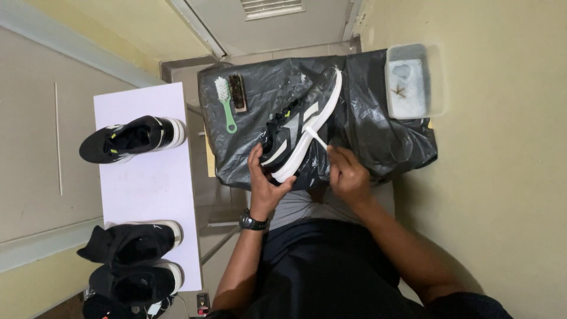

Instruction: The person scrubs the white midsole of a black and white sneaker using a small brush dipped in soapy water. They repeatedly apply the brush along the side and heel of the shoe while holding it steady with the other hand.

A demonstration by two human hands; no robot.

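A black sneaker with white stripes and a white sole [301, 121] lies tilted on its side over a black plastic sheet [378, 130]. My left hand [264, 180] grips its heel end from below; a dark watch sits on that wrist. My right hand [348, 174] holds a small white brush [317, 139] whose tip rests against the white sole edge. Water drops glisten on the plastic near the shoe's toe.
A green-handled brush [224, 103] and a brown bristle brush [237, 93] lie on the plastic at left. A clear tub of water [413, 80] stands at right. On a white sheet [147, 177] to the left sit one matching sneaker [133, 139] and two black shoes [136, 263].
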